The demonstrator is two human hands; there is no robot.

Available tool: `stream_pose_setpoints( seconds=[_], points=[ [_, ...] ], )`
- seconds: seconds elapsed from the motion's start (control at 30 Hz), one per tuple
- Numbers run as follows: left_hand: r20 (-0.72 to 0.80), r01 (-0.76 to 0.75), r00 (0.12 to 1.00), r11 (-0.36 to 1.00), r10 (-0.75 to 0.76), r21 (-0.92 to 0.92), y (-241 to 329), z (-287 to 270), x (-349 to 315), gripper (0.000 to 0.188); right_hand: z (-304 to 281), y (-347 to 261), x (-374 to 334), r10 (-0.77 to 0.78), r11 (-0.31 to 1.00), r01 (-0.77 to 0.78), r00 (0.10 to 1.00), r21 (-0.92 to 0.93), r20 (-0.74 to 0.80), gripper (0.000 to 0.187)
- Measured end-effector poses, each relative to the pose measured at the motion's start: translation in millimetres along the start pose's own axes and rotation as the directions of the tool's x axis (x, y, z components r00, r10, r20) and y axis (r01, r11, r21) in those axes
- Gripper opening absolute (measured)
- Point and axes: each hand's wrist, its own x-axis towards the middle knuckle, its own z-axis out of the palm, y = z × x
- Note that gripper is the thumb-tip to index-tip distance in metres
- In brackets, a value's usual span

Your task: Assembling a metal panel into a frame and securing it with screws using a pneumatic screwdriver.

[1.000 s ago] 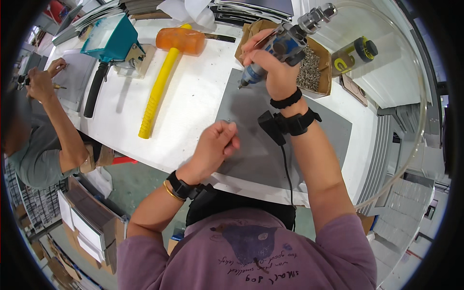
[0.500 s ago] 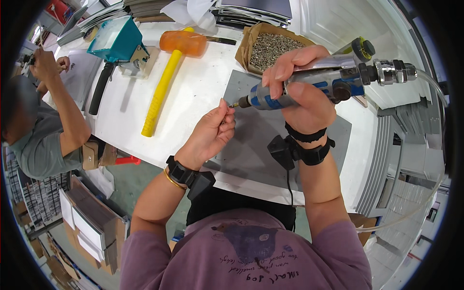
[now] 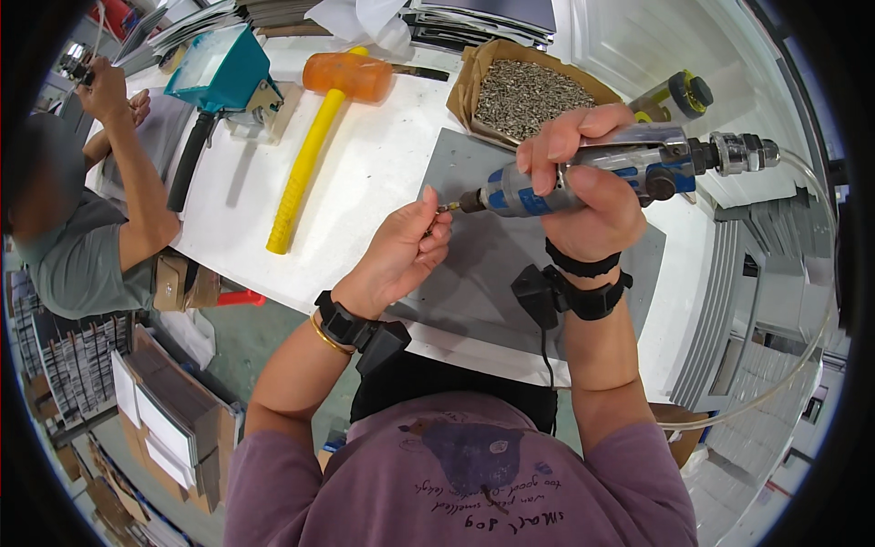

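My right hand (image 3: 592, 196) is wrapped round a silver-and-blue air screwdriver (image 3: 524, 189), held roughly level with its bit pointing left. An air hose (image 3: 807, 164) runs from the fitting at its rear. The bit (image 3: 453, 207) reaches the fingertips of my left hand (image 3: 406, 242), whose thumb and fingers are pinched on a small metal screw (image 3: 441, 210), mostly hidden. Both hands are above a flat grey panel (image 3: 483, 283) on the white table. Beyond them, an open cardboard box (image 3: 465, 91) holds a heap of small screws (image 3: 529, 96).
A mallet with an orange head (image 3: 346, 77) and yellow handle lies left of the box. Farther left are a teal scoop-like holder (image 3: 219, 68) with a black handle and a co-worker's raised hand (image 3: 105, 91). A yellow-and-black cylindrical item (image 3: 684, 94) stands behind the screwdriver.
Both my hands have shifted slightly right, the right one also a little lower, with the bit still at my left fingertips. The co-worker's hands have moved up and right.
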Motion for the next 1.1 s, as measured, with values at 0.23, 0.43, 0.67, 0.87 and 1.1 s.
stream_pose_setpoints(
  seconds=[0.23, 0.43, 0.67, 0.87, 1.1],
  points=[
    [-0.036, -0.087, 0.994, 0.955, 0.101, 0.285, 4.2, -3.7, 0.9, 0.036, 1.1, 3.1, -1.5, 0.019, 0.999, -0.018, 0.999, 0.037, -0.038, 0.032],
    [0.033, -0.096, 0.995, 0.920, 0.090, 0.380, 9.0, -5.3, 1.5, 0.036, -0.1, 3.7, -2.3, 0.013, 0.999, -0.011, 0.997, 0.034, -0.076, 0.031],
    [-0.006, -0.016, 1.000, 0.942, 0.019, 0.334, 14.1, -5.2, 2.4, 0.041, -4.3, 6.1, -2.0, 0.039, 0.999, -0.036, 0.991, 0.025, -0.125, 0.032],
    [0.013, -0.002, 1.000, 0.986, 0.000, 0.167, 16.9, -16.6, -5.0, 0.039, -16.0, 10.5, 4.6, -0.002, 0.999, -0.002, 0.994, -0.045, -0.106, 0.031],
    [-0.022, 0.122, 0.993, 0.976, -0.120, 0.178, 1.5, -7.4, -31.4, 0.025, -37.7, 26.1, 18.5, -0.047, 0.984, 0.025, 0.992, -0.178, -0.121, 0.028]
  ],
)
